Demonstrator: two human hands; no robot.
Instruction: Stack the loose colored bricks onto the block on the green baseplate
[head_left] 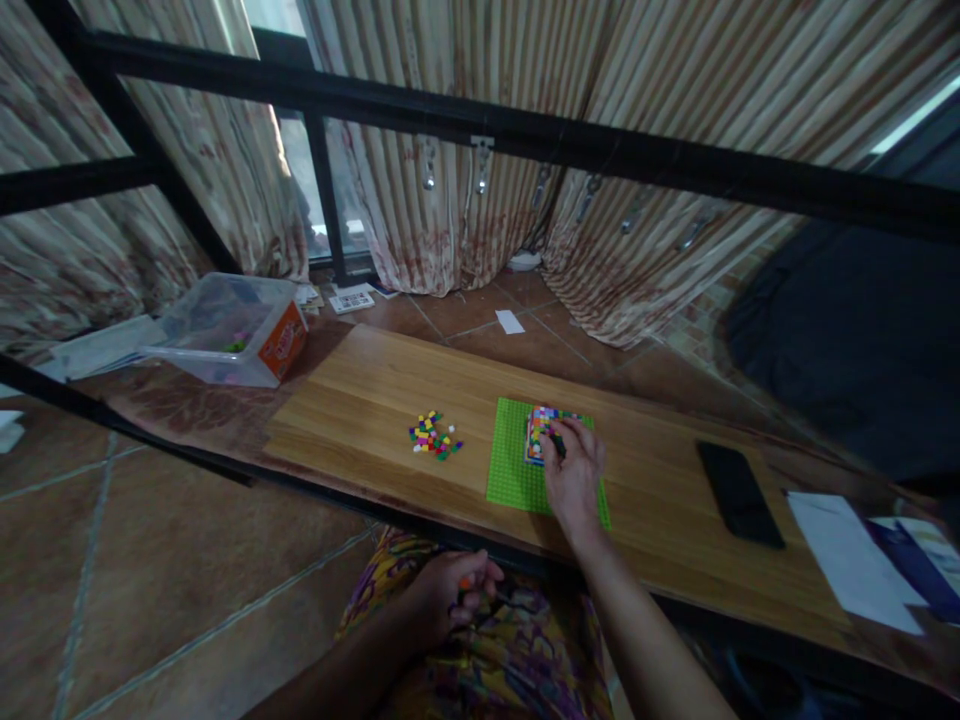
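Note:
A green studded baseplate (514, 470) lies on the wooden board, bearing a low, many-coloured block of small toy bricks (536, 425). My right hand (576, 475) is over the right side of this build, thumb and fingers pinched together at the bricks. Something dark shows at its fingertips, too small to name. Down at my lap, my left hand (457, 590) is curled closed, with a small orange piece (466, 583) showing between thumb and fingers. Left of the baseplate is a loose scatter of small bricks (433, 436) in yellow, green, white, red and other colours.
The wooden board (375, 380) rests on a low table. A clear plastic tub (225, 325) with an orange label stands at left. At right lie a black phone-like slab (739, 493) and white papers (847, 555). A dark metal bar (450, 115) crosses before the curtains (465, 220).

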